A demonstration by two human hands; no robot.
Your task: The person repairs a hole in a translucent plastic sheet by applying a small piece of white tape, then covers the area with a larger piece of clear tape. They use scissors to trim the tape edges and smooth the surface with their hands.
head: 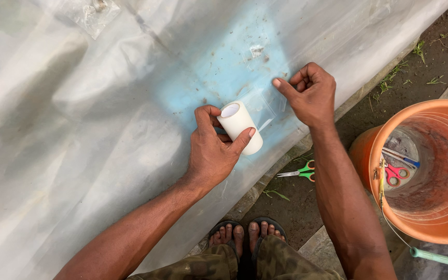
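My left hand (212, 150) grips a white roll of clear tape (240, 127) and holds it against a large translucent plastic sheet (79, 119). A strip of clear tape (265, 103) runs from the roll up to my right hand (309, 93), whose thumb and fingers pinch and press its free end onto the sheet. A pale blue patch (219, 72) shows through the plastic around both hands, speckled with dirt.
An orange bucket (442, 218) stands at the right with red-handled scissors (396, 173) and a blue-tipped tool inside. Green-handled scissors (299, 171) lie on the dirt by the sheet's edge. My sandalled feet (247, 234) are below. A small clear bag (92, 13) lies at the top.
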